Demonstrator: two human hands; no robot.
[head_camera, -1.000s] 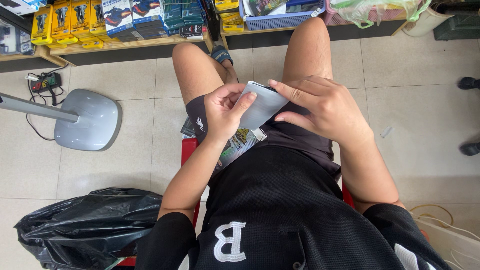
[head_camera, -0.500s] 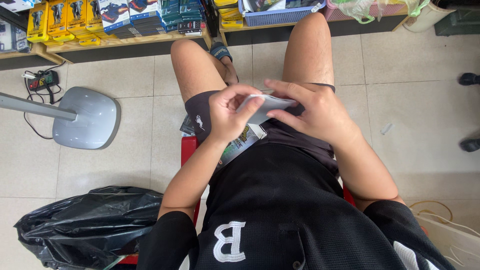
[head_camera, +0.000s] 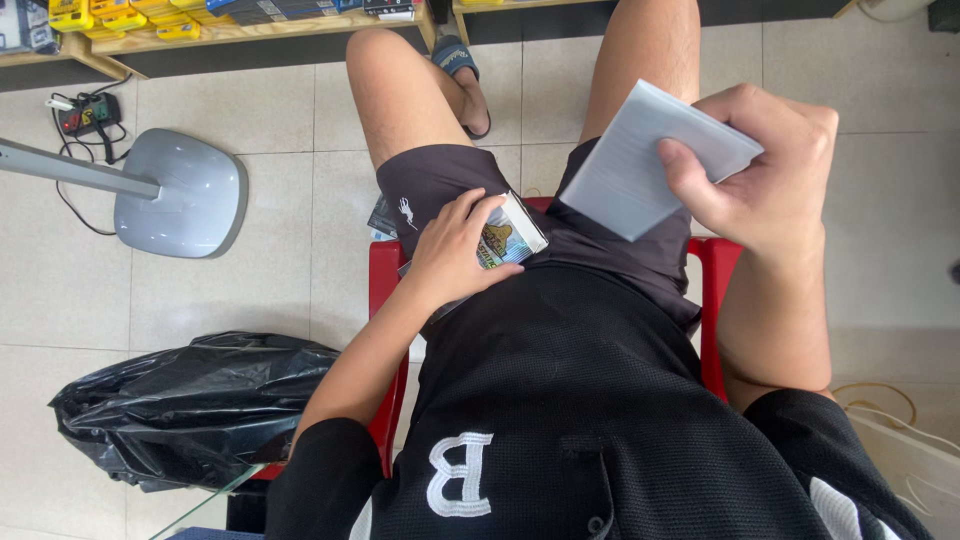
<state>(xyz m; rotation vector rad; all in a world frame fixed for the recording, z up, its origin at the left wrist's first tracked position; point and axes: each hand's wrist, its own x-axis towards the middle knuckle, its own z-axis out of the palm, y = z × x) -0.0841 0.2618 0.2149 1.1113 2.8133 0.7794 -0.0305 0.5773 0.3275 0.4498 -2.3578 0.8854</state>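
I sit on a red plastic chair (head_camera: 712, 300) in black shorts and a black shirt. My right hand (head_camera: 770, 165) is raised over my right thigh and grips a small flat pale grey box (head_camera: 640, 165) by its far corner. My left hand (head_camera: 455, 250) rests on my left thigh, its fingers closed on a small packet with a colourful printed face (head_camera: 510, 238). More flat packets lie under that hand on the thigh, mostly hidden.
A grey fan base (head_camera: 185, 195) with its pole stands on the tiled floor at left, a power strip (head_camera: 85, 110) behind it. A black plastic bag (head_camera: 190, 405) lies at lower left. A wooden shelf (head_camera: 250, 28) with yellow packages runs along the top.
Both hands were together on the grey box over my lap. Now my right hand has lifted the box up and to the right alone, and my left hand has dropped onto the printed packet.
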